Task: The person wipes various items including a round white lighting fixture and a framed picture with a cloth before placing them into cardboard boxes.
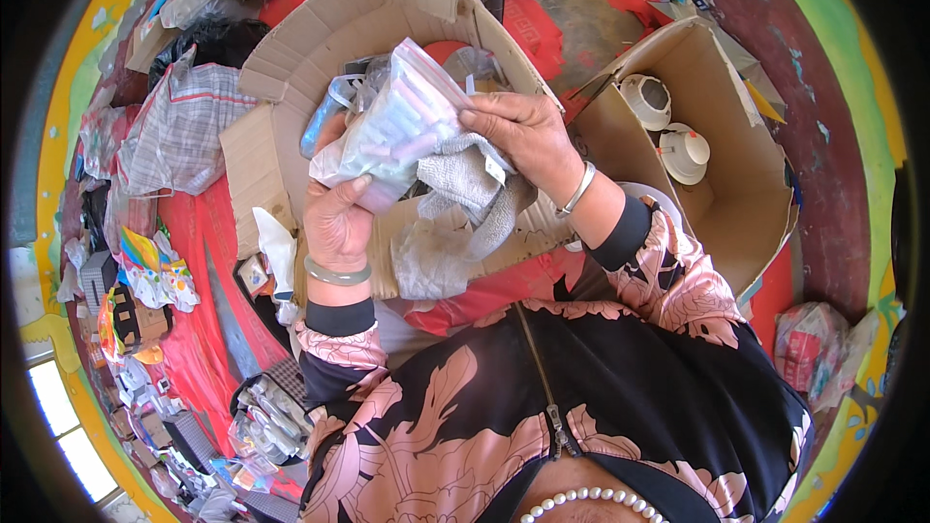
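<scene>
Bag: you hold a clear, crinkled plastic bag of pale tube-shaped items [402, 126] up at chest height, over the open cardboard box in front of you.
Cloth: a grey knitted cloth with a small white tag [465, 203] hangs under the bag, draping down between your wrists.
Left hand: your left hand [334, 218] cups the bag's lower end from below, thumb pressed on its front, fingers closed around the plastic.
Right hand: your right hand [518, 136] comes in from the right; its fingertips pinch the bag's right edge together with the top of the cloth.
Box below: the large brown cardboard box with raised flaps [339, 29] lies right behind your hands; its torn front edge sits just under the cloth.
Right side: a second open cardboard box [722, 169] stands near your right elbow, holding white ceramic pieces [683, 150] in divided compartments; its tall wall hems you in there.
Left side: a red cloth-covered surface [199, 242] crowded with small colourful packets [155, 271], and a checked bag [184, 126] further up.
Open room: little free space; the clearest gap is straight above the big box.
</scene>
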A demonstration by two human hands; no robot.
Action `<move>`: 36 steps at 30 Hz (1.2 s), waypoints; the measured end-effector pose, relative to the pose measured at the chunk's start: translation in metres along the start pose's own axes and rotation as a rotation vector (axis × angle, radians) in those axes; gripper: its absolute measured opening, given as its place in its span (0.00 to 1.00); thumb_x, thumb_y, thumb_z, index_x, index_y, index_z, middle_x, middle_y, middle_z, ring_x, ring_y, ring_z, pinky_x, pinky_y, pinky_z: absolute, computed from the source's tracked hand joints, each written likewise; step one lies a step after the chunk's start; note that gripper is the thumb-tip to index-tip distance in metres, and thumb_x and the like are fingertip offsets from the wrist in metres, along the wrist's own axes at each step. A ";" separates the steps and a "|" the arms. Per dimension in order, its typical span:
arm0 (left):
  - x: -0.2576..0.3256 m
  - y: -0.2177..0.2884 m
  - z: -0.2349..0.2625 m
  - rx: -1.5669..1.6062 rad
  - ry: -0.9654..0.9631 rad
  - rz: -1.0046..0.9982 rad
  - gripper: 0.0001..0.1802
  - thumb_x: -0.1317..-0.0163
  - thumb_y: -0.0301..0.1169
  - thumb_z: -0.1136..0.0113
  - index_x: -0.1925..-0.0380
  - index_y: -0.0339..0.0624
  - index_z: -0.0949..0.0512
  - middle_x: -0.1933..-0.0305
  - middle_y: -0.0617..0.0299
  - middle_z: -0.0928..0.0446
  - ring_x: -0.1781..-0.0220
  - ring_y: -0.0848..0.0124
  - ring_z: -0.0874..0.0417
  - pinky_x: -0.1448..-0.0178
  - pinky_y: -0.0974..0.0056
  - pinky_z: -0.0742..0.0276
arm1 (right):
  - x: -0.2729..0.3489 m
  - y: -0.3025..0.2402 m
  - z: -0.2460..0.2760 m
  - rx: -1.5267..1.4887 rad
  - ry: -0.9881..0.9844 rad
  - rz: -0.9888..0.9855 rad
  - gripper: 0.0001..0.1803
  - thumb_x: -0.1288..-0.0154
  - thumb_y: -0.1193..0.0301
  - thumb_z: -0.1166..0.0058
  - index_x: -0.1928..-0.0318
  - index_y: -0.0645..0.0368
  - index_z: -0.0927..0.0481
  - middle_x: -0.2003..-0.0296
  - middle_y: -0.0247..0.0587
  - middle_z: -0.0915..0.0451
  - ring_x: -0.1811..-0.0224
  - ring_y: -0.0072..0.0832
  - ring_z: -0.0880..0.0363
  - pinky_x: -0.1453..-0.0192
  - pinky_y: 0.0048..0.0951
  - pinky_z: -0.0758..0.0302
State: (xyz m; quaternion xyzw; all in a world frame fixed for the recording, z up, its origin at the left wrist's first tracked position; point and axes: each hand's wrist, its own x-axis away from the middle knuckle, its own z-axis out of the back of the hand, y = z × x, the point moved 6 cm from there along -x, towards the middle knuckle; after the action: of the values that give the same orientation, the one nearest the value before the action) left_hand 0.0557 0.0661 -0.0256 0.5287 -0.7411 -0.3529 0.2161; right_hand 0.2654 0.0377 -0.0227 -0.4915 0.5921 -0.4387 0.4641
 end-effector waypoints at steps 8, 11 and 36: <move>-0.001 0.005 0.008 0.005 0.028 0.003 0.38 0.62 0.15 0.36 0.44 0.35 0.33 0.46 0.50 0.28 0.42 0.58 0.29 0.34 0.56 0.38 | 0.006 -0.011 0.004 0.130 0.046 0.021 0.07 0.44 0.76 0.40 0.63 0.64 0.17 0.72 0.34 0.20 0.71 0.16 0.25 0.66 0.18 0.29; 0.001 0.008 0.007 -0.001 0.023 -0.013 0.38 0.63 0.15 0.35 0.45 0.35 0.33 0.45 0.50 0.28 0.42 0.58 0.29 0.34 0.56 0.37 | 0.005 -0.002 0.006 -0.072 0.039 -0.094 0.08 0.44 0.76 0.40 0.63 0.64 0.17 0.70 0.34 0.19 0.69 0.17 0.24 0.64 0.18 0.27; 0.016 0.027 -0.028 -0.389 -0.195 0.023 0.43 0.63 0.20 0.28 0.42 0.34 0.36 0.44 0.55 0.29 0.41 0.66 0.29 0.38 0.62 0.33 | 0.011 0.011 -0.029 -0.260 -0.412 -0.212 0.19 0.44 0.76 0.41 0.50 0.59 0.24 0.56 0.33 0.21 0.53 0.20 0.26 0.45 0.25 0.29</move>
State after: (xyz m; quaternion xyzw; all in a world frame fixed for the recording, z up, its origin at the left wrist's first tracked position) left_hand 0.0526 0.0478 0.0127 0.4321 -0.6824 -0.5363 0.2452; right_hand 0.2339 0.0302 -0.0295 -0.6851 0.4818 -0.2960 0.4592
